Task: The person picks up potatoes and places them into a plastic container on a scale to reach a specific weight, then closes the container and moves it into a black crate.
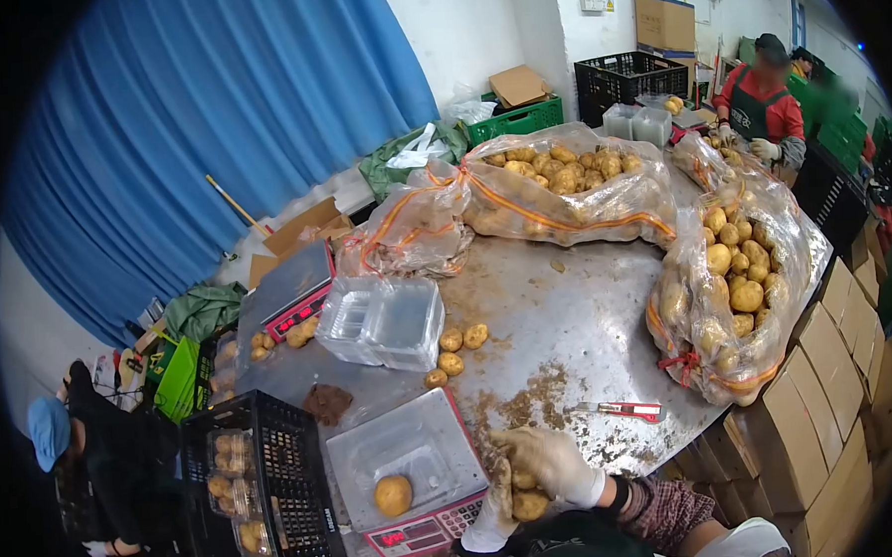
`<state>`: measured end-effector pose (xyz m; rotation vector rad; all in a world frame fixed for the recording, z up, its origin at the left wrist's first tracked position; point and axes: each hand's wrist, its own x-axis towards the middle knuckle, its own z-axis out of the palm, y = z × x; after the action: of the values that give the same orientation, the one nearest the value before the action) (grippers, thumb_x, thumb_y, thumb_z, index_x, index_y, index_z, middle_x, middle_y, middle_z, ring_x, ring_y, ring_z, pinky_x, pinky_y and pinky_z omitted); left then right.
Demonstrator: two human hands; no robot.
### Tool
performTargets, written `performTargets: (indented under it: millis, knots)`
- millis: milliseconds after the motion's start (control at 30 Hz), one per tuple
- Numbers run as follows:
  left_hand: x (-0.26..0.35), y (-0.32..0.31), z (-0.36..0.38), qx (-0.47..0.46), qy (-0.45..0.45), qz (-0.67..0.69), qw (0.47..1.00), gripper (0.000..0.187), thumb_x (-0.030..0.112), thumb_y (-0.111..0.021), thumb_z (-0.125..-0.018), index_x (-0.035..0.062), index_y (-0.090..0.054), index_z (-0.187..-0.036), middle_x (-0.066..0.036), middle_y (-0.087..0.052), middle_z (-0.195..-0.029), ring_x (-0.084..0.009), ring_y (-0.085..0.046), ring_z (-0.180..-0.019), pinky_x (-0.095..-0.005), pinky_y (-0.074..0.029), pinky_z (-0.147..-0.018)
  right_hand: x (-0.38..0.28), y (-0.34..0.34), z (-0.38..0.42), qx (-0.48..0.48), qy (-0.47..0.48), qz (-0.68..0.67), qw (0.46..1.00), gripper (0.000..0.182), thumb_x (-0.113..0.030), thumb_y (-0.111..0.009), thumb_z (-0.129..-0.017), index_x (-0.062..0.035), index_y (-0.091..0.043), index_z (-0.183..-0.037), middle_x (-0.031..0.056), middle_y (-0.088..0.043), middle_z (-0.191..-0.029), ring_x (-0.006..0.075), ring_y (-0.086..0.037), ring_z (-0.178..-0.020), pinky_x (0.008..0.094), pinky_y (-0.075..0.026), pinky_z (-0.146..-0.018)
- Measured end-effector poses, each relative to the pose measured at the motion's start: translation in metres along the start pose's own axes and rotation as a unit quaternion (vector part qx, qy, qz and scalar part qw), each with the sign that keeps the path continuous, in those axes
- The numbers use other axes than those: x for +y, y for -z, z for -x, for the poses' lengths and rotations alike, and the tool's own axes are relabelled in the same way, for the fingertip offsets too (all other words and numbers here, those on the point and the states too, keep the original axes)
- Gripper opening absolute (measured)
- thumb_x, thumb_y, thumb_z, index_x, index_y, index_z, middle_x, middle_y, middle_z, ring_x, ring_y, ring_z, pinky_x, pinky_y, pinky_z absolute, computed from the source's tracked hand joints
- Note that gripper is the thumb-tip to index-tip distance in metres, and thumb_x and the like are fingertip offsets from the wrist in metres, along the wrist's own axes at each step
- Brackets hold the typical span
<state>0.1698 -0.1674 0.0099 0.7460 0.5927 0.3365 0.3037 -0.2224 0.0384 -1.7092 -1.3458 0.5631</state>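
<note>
Both of my hands wear whitish gloves and are close together at the table's front edge. My right hand (552,461) curls over some potatoes (527,496), and my left hand (491,515) is against their left side. Left of my hands is a red-edged scale (427,536) with a lit red display. On its plate lies a clear plastic tray (429,464) with one potato (393,495) in it. Several loose potatoes (451,351) sit beside stacked clear containers (383,321). A red cutter knife (621,410) lies to the right of my hands.
Large clear bags of potatoes (566,179) stand along the back and right of the metal table (526,285). A black crate (266,485) with packed trays is at left. Cardboard boxes (810,412) line the right. One person (762,105) works at back right, another (86,463) at left.
</note>
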Motion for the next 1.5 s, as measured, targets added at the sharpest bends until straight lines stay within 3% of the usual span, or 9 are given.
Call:
performTargets:
  millis: [100, 233, 433, 533, 700, 767, 1000, 1100, 1500]
  knots:
    - [0.001, 0.019, 0.006, -0.299, 0.001, 0.109, 0.948, 0.071, 0.057, -0.046, -0.09, 0.0023, -0.036, -0.135, -0.012, -0.053, -0.119, -0.0215, -0.055, -0.105, -0.0338, -0.046, -0.091, 0.06, -0.014, -0.004, 0.046, -0.015, 0.069, 0.996, 0.029, -0.028, -0.049, -0.093, -0.0072, -0.063, -0.109, 0.0168, -0.064, -0.082, 0.0342, -0.061, -0.074, 0.0405, -0.049, -0.068]
    - [0.013, -0.014, 0.015, -0.026, -0.23, -0.194, 0.953, 0.076, 0.056, -0.056, -0.085, -0.0006, -0.039, -0.131, -0.016, -0.06, -0.106, -0.0246, -0.061, -0.093, -0.0365, -0.049, -0.078, 0.065, -0.011, 0.022, 0.007, -0.151, -0.329, 0.932, 0.038, -0.024, -0.048, -0.097, 0.0018, -0.053, -0.124, 0.0117, -0.064, -0.109, 0.0166, -0.058, -0.1, 0.03, -0.047, -0.086]
    - [0.013, -0.01, 0.005, 0.181, -0.349, -0.642, 0.658, 0.033, 0.028, -0.054, -0.094, -0.0015, -0.066, -0.102, -0.013, -0.067, -0.09, -0.0205, -0.064, -0.085, -0.0336, -0.05, -0.072, 0.021, 0.005, 0.021, -0.088, -0.086, -0.367, 0.922, 0.051, -0.027, -0.047, -0.097, 0.0026, -0.036, -0.137, 0.0119, -0.052, -0.126, 0.0165, -0.049, -0.115, 0.029, -0.038, -0.099]
    - [0.004, 0.013, -0.007, 0.144, -0.233, -0.385, 0.881, 0.033, 0.026, -0.052, -0.095, -0.002, -0.065, -0.105, -0.012, -0.068, -0.096, -0.0187, -0.064, -0.084, -0.0319, -0.05, -0.072, 0.028, -0.002, 0.029, -0.102, -0.096, -0.476, 0.868, 0.053, -0.028, -0.043, -0.098, 0.0049, -0.032, -0.138, 0.0134, -0.048, -0.132, 0.0182, -0.047, -0.119, 0.0316, -0.037, -0.102]
    - [0.001, 0.002, 0.0, 0.133, -0.301, -0.32, 0.888, 0.037, 0.027, -0.05, -0.097, -0.0032, -0.055, -0.117, -0.009, -0.065, -0.098, -0.0195, -0.062, -0.082, -0.0291, -0.05, -0.075, 0.037, -0.013, 0.034, -0.03, -0.087, -0.648, 0.756, 0.055, -0.028, -0.045, -0.097, 0.005, -0.031, -0.138, 0.0145, -0.044, -0.135, 0.021, -0.044, -0.123, 0.0349, -0.035, -0.105]
    - [-0.017, 0.021, 0.005, -0.047, -0.029, 0.004, 0.998, 0.053, 0.044, -0.048, -0.094, 0.0, -0.049, -0.123, -0.01, -0.062, -0.093, -0.0193, -0.06, -0.082, -0.0308, -0.05, -0.073, 0.029, -0.01, 0.032, -0.032, -0.106, -0.665, 0.739, 0.055, -0.026, -0.049, -0.096, 0.0033, -0.031, -0.138, 0.0132, -0.042, -0.136, 0.0202, -0.042, -0.125, 0.0332, -0.033, -0.106]
    - [-0.01, -0.009, 0.014, 0.061, -0.086, -0.075, 0.992, 0.065, 0.06, -0.042, -0.09, 0.0037, -0.048, -0.123, -0.011, -0.06, -0.098, -0.0223, -0.06, -0.083, -0.0355, -0.051, -0.074, 0.003, -0.007, 0.029, -0.027, -0.088, -0.418, 0.904, 0.052, -0.031, -0.056, -0.091, 0.0017, -0.044, -0.129, 0.0129, -0.057, -0.118, 0.0243, -0.053, -0.111, 0.0339, -0.041, -0.096]
    - [0.003, -0.007, 0.018, -0.015, 0.048, 0.104, 0.993, 0.06, 0.055, -0.044, -0.092, 0.0043, -0.048, -0.123, -0.009, -0.06, -0.099, -0.0208, -0.06, -0.083, -0.0341, -0.051, -0.075, 0.007, -0.003, 0.024, 0.066, 0.087, 0.008, 0.994, 0.032, -0.026, -0.057, -0.088, -0.0035, -0.059, -0.111, 0.0198, -0.061, -0.096, 0.0372, -0.057, -0.088, 0.0353, -0.046, -0.075]
    - [-0.002, 0.01, 0.014, -0.023, -0.084, -0.144, 0.986, 0.062, 0.056, -0.048, -0.09, 0.0013, -0.049, -0.118, -0.006, -0.059, -0.093, -0.014, -0.058, -0.082, -0.0264, -0.048, -0.071, -0.02, 0.006, 0.016, 0.086, 0.0, -0.117, 0.989, 0.03, -0.025, -0.051, -0.093, -0.0008, -0.061, -0.108, 0.0185, -0.065, -0.092, 0.0268, -0.067, -0.08, 0.0331, -0.051, -0.072]
